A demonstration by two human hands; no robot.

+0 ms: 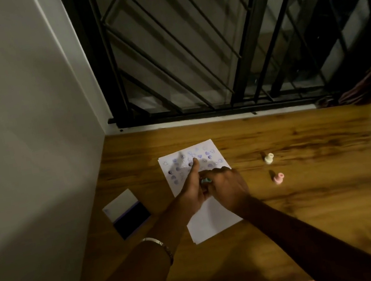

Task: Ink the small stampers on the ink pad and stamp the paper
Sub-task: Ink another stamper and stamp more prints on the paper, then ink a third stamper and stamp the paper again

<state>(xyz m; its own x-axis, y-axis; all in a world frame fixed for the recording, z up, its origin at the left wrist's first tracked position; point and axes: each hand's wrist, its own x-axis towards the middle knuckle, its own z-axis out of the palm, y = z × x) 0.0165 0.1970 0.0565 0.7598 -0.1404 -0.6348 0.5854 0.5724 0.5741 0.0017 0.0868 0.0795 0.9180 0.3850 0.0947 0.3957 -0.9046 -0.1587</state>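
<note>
A white paper [214,223] lies on the wooden table [311,193], its far half covered with several purple stamp marks. Over its middle my left hand [193,188] and my right hand [229,188] meet around a small teal stamper [205,180]. My left thumb points out across the stamped area. Which hand holds the stamper I cannot tell for sure; both touch it. The open ink pad [131,217], dark with a white lid, lies left of the paper. A cream stamper [269,158] and a pink stamper [278,178] lie to the right.
A white wall [20,143] runs along the table's left edge. A black metal window grille [223,36] stands behind the table's far edge. A dark cloth [367,88] hangs at the far right. A bracelet [160,245] circles my left wrist.
</note>
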